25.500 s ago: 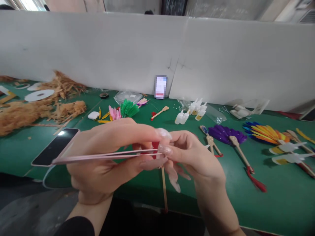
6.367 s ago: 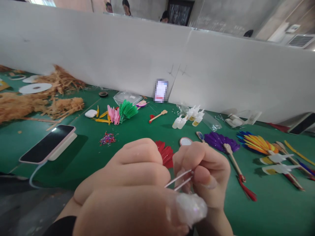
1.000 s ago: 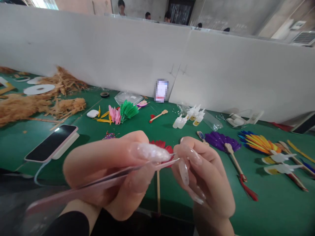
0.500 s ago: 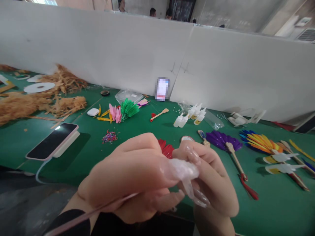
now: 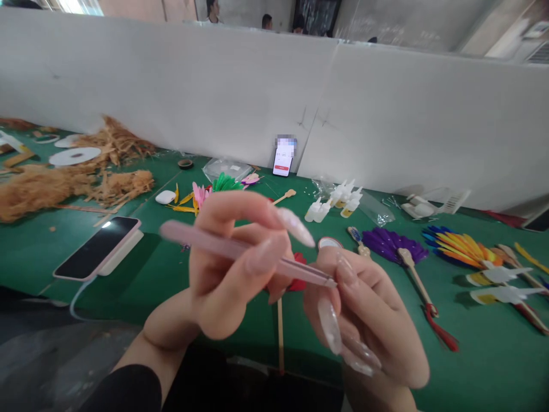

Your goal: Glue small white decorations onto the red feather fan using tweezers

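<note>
Pink tweezers [image 5: 206,242] lie between the thumb and fingers of my left hand [image 5: 223,292]. Their pointed tips reach the pinched thumb and forefinger of my right hand [image 5: 381,320]. Whatever is between those right fingertips is too small to make out. Both hands have long, glossy nails and are held above the table. Under them, mostly hidden, is a red feather fan [image 5: 298,280] with a thin wooden handle [image 5: 280,335]. Just beyond my right hand sits a small round dish [image 5: 329,243], partly covered by the fingers.
A purple fan [image 5: 388,245] and a blue-and-orange fan [image 5: 461,246] lie right, beside glue bottles [image 5: 506,294]. More white bottles [image 5: 317,210] stand behind. Left are a corded phone [image 5: 98,246] and tan fibre [image 5: 38,191]. A white partition [image 5: 193,91] closes off the back.
My left hand has turned and opened away from the right, swinging the tweezers round so their tips meet the right fingertips. My right hand stays pinched, shifted slightly right and down.
</note>
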`<act>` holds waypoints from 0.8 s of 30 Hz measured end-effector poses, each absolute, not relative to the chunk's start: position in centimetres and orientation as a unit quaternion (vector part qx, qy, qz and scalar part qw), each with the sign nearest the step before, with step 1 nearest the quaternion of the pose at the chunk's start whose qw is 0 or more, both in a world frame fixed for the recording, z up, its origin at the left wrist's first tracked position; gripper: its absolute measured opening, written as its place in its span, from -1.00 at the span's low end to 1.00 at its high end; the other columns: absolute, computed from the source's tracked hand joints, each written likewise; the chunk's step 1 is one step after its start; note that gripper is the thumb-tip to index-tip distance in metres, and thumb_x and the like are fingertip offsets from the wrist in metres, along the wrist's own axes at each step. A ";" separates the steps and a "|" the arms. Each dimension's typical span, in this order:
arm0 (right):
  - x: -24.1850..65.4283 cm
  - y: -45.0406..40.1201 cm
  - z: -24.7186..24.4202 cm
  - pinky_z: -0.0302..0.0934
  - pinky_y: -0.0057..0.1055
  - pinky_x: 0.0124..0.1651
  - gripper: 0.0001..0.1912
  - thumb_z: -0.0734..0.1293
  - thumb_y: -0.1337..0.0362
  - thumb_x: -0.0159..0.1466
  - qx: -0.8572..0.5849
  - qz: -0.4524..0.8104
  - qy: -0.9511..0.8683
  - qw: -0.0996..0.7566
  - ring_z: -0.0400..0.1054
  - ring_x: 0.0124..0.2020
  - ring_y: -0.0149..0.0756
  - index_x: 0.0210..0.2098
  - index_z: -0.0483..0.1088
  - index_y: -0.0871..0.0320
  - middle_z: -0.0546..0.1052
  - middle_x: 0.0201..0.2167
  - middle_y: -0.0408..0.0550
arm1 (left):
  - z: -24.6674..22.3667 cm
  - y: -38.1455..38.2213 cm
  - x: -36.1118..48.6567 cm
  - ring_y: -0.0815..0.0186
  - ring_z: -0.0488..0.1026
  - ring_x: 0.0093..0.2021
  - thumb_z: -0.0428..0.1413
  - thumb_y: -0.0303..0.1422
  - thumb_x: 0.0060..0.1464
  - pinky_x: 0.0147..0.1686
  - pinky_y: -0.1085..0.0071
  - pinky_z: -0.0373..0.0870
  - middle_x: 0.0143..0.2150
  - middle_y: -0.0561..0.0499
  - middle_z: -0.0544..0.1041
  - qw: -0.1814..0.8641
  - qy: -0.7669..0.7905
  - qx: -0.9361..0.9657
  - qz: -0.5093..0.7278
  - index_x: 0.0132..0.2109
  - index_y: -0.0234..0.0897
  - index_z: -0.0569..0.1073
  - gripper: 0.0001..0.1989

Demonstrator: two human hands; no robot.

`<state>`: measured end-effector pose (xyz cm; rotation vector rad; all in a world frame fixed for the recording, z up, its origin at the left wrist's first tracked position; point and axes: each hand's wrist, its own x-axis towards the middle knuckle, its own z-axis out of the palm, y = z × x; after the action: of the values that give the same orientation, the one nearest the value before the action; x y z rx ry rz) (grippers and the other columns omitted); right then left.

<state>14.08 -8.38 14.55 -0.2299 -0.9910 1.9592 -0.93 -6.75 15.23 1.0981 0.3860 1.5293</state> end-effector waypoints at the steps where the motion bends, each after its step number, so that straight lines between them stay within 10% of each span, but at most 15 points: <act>1: 14.1 -8.4 14.6 -0.14 -0.66 -0.70 -0.70 0.15 0.19 0.45 -0.093 0.794 -0.398 0.450 -0.12 -0.77 -0.65 -0.33 0.40 0.13 0.10 -0.72 -0.34 | 15.3 -6.4 -0.6 0.46 0.24 -0.67 0.19 -0.29 0.18 -0.64 0.52 0.22 -0.62 0.17 0.38 0.589 0.144 0.472 0.640 -0.19 -0.13 0.47 -0.93; 5: 14.2 -8.5 14.6 -0.15 -0.69 -0.70 -0.71 0.15 0.17 0.45 -0.110 0.789 -0.393 0.459 -0.12 -0.75 -0.66 -0.32 0.41 0.09 0.16 -0.67 -0.32 | 15.7 -5.4 0.1 0.45 0.09 -0.72 0.04 -0.30 0.27 -0.71 0.52 0.01 -0.66 0.17 0.29 0.676 0.148 0.432 0.578 -0.14 -0.19 0.40 -0.91; 14: 14.2 -8.7 14.2 -0.14 -0.63 -0.71 -0.69 0.13 0.15 0.45 -0.134 0.759 -0.421 0.478 -0.07 -0.74 -0.63 -0.31 0.42 0.07 0.22 -0.63 -0.29 | 16.0 -5.1 0.0 0.47 0.06 -0.68 -0.10 -0.44 0.28 -0.55 0.54 0.19 -0.73 0.12 0.17 0.819 0.154 0.306 0.460 -0.32 -0.29 0.48 -0.71; 24: 13.6 -8.0 14.5 0.05 -0.63 -0.61 -0.84 0.48 0.26 0.18 -0.269 0.535 -0.580 0.552 0.12 -0.63 -0.58 -0.47 0.44 0.10 0.34 -0.65 -0.28 | 16.7 -4.8 -0.5 0.48 0.02 -0.67 -0.13 -0.51 0.28 -0.61 0.60 0.18 -0.74 0.13 0.17 0.771 0.181 0.261 0.552 -0.29 -0.37 0.51 -0.68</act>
<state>13.58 -8.04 14.50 -0.6363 -1.3730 1.2664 -0.53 -4.78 16.75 0.5660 0.3933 1.1968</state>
